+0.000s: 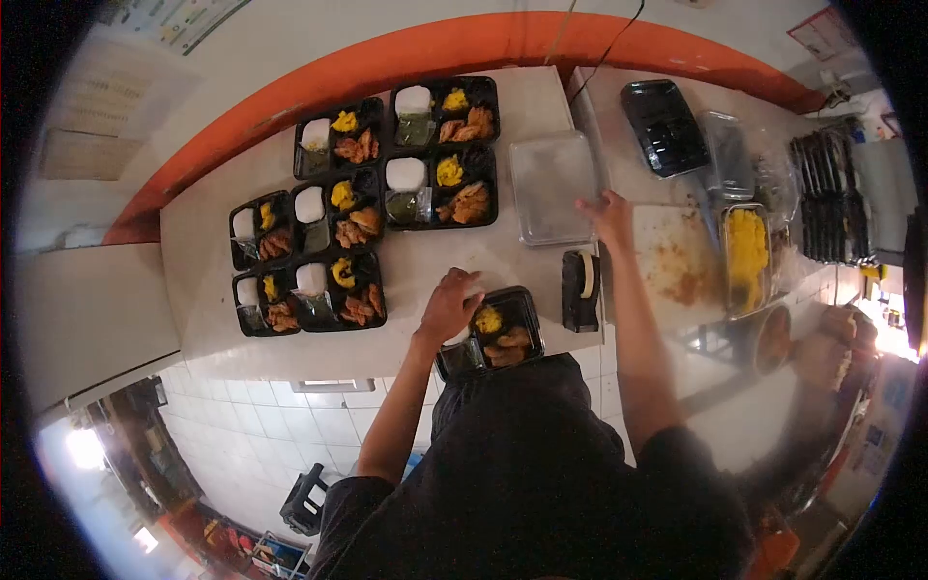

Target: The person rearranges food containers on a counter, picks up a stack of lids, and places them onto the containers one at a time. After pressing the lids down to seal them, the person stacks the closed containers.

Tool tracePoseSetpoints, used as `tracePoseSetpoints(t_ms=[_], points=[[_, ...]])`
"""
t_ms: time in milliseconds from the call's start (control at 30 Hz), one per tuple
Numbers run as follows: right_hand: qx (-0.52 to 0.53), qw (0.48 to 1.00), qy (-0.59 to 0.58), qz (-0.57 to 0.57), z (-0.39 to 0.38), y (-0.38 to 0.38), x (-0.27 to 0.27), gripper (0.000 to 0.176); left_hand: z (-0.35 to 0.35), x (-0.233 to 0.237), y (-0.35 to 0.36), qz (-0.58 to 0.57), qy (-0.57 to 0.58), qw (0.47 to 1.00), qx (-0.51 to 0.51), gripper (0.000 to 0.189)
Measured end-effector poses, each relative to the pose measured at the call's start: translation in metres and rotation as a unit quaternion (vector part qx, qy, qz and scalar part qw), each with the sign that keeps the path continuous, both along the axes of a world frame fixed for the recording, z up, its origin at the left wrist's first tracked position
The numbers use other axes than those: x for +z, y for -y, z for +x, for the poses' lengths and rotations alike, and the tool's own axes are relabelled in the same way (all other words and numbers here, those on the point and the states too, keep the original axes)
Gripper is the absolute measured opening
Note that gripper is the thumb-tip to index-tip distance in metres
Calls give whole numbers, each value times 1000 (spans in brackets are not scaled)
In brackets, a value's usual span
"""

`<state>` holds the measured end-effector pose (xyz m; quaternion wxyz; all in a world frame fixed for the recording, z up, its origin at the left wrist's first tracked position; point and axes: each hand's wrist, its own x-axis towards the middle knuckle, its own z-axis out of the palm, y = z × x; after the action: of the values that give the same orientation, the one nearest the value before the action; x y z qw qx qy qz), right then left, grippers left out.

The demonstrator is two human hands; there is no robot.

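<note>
My left hand [451, 307] is over the left side of a black food tray [536, 338] at the counter's front edge, its fingers apart. That tray holds yellow food [488, 319], brown meat pieces [507, 347] and a packet at the lower left; my hand partly hides the white portion. My right hand [609, 217] reaches to the right edge of a stack of clear lids [553, 188]. Its thumb and fingers are apart at the lid edge, and no lid is raised. Just below the lids stands a black tape dispenser [581, 290].
Several filled black trays [442, 153] stand in groups at the left and back. On the right are an empty black tray [664, 129], a container of yellow food [746, 259] and stacked black trays [829, 198]. A cable hangs at the back wall.
</note>
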<state>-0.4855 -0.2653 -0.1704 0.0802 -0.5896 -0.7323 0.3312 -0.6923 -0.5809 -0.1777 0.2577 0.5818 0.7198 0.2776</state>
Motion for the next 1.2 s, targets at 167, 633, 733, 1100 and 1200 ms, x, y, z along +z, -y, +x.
tracePoseSetpoints(t_ms=[167,633,733,1100,1200], points=[[-51,982,-181,-12,11,19,-11,38,7,14,-47,10,122,990,71,42],[8,1000,-23,-8,2,28,-18,51,39,-36,-117,16,239,935,261,46],[24,1000,-18,7,4,28,-26,54,39,-33,-117,-8,206,938,278,47],[38,993,-50,-104,6,22,-29,59,45,-10,-110,60,113,964,233,38],[73,997,-4,-5,9,23,-41,62,41,1,-109,39,210,953,213,43]])
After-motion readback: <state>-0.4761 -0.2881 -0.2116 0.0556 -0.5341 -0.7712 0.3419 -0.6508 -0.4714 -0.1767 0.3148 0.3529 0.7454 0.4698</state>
